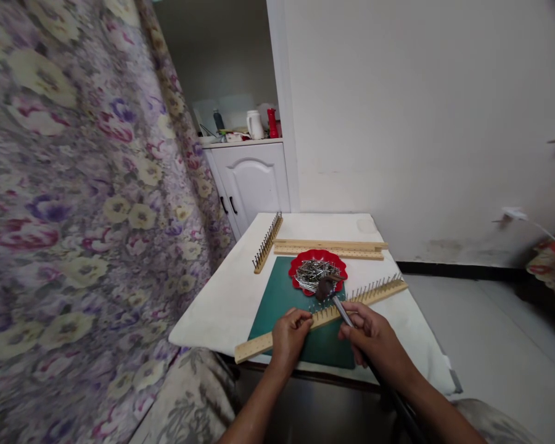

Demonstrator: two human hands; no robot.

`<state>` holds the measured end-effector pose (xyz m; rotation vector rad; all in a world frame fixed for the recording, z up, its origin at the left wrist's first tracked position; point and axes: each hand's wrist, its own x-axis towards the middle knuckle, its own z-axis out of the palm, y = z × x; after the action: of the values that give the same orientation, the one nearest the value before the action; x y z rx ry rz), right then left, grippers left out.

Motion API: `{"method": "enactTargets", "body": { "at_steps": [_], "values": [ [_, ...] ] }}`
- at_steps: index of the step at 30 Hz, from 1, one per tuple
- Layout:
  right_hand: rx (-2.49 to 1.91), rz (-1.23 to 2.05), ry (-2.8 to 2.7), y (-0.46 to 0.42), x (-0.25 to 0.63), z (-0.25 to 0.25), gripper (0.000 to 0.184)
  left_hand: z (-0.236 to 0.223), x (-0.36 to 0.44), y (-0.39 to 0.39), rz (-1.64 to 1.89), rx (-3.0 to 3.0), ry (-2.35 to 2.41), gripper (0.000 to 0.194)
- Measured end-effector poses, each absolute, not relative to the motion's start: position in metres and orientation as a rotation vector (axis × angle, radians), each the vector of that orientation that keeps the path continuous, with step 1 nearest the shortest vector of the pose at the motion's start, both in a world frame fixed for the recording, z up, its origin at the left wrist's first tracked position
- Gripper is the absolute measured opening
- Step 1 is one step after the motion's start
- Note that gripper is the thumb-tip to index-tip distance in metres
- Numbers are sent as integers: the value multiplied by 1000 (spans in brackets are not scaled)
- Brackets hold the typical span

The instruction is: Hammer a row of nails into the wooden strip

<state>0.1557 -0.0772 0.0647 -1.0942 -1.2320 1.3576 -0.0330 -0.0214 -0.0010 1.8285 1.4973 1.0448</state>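
Note:
A wooden strip (254, 347) lies slantwise across the green mat (277, 290), with a row of nails standing along its middle and right part. My left hand (289, 338) rests on the strip, thumb and forefinger pinched around a nail (310, 310) at the left end of that row. In my right hand (374, 338) is a hammer (341, 309), gripped by its shaft. The hammer's dark head is raised over the strip, in front of a red scalloped dish (296, 285) heaped with loose nails (313, 272). Part of the strip is hidden behind my hands.
Another nail-studded strip (268, 242) lies at the back left of the white-covered table (222, 302). Behind the dish are bare wooden strips (328, 245). A floral curtain (97, 216) hangs at left; a wall (374, 123) and white cabinet (252, 179) stand beyond.

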Motion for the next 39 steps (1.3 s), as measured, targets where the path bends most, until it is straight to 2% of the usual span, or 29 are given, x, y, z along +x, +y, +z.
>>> {"method": "enactTargets", "body": {
  "at_steps": [9,26,32,39],
  "values": [
    [-1075,1433,-1307,-81,149,63,30,-1,-32,-22,1029,1881,1519,17],
    [-1138,1441,-1406,-88,140,64,34,-8,-35,-19,1041,1904,1509,24],
    [-1095,1414,-1314,-83,147,70,31,-5,-36,-20,1054,1877,1474,15],
    [-1040,1291,-1169,-67,159,66,32,14,-49,-20,982,1966,1385,16]
  ]
}}
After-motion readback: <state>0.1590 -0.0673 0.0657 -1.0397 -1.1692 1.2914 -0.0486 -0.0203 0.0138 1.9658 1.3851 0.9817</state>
